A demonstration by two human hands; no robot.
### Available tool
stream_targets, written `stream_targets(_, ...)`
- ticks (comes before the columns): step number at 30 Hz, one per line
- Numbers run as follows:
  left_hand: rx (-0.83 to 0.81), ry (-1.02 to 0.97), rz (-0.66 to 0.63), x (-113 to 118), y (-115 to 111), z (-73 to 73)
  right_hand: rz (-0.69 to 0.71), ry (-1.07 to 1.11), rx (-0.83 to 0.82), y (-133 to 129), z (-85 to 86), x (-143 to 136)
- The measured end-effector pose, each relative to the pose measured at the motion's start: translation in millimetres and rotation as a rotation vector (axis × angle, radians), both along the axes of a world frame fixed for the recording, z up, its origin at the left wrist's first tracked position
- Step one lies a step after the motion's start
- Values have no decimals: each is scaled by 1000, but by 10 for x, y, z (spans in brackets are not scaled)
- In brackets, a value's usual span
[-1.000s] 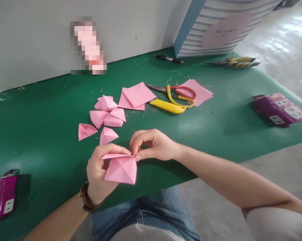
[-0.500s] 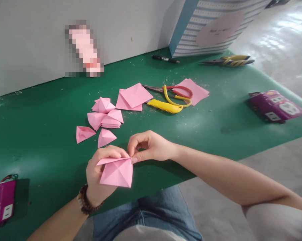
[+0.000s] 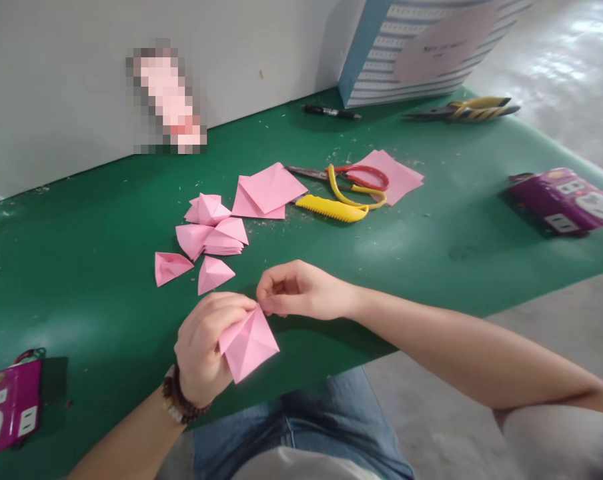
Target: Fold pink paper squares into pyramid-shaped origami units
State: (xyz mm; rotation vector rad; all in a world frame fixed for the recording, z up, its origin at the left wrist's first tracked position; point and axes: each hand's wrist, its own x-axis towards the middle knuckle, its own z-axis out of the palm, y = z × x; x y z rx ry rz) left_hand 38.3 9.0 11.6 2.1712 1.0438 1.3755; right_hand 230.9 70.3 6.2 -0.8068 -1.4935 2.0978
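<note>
A creased pink paper piece (image 3: 251,343) hangs over the table's near edge, with my left hand (image 3: 214,343) closed on its upper left part. My right hand (image 3: 301,290) pinches at the paper's top corner, thumb and forefinger together. Beyond my left hand lie folded pink pieces: a triangular one (image 3: 215,274), an open one (image 3: 172,267), a small stack (image 3: 225,238) and a pointed one (image 3: 208,209). Flat pink squares (image 3: 271,190) are further back, beside red-and-yellow-handled scissors (image 3: 356,181) and a yellow knife (image 3: 334,209).
More pink sheets (image 3: 394,177) lie partly under the scissors. A black pen (image 3: 331,113), pliers (image 3: 464,110) and a striped bag (image 3: 421,53) stand or lie at the back of the green table (image 3: 106,320). Purple packs lie right (image 3: 569,200) and left (image 3: 11,407).
The paper piece has turned, so a corner now points down. The fingers of my left hand have moved over its upper left part; my right hand stays at the top corner.
</note>
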Motion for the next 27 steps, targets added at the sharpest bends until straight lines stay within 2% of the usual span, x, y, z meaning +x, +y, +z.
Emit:
stream_targets(5, -33, -9, 36, 37, -7, -38, 6, 6, -16, -4, -32, -20)
stream_targets(10, -138, -16, 104, 52, -47, -50, 13, -4, -37, -2, -47, -17)
stream_targets(16, -239, -22, 268, 36, -61, -35, -8, 16, -113, 9, -47, -23)
stream_targets(24, -271, 8, 259, 54, -58, 14, -42, 118, -149, 4, -57, -47)
stream_targets(27, -334, -48, 252, 66, -43, 18, -45, 140, -126, -2, -81, -47)
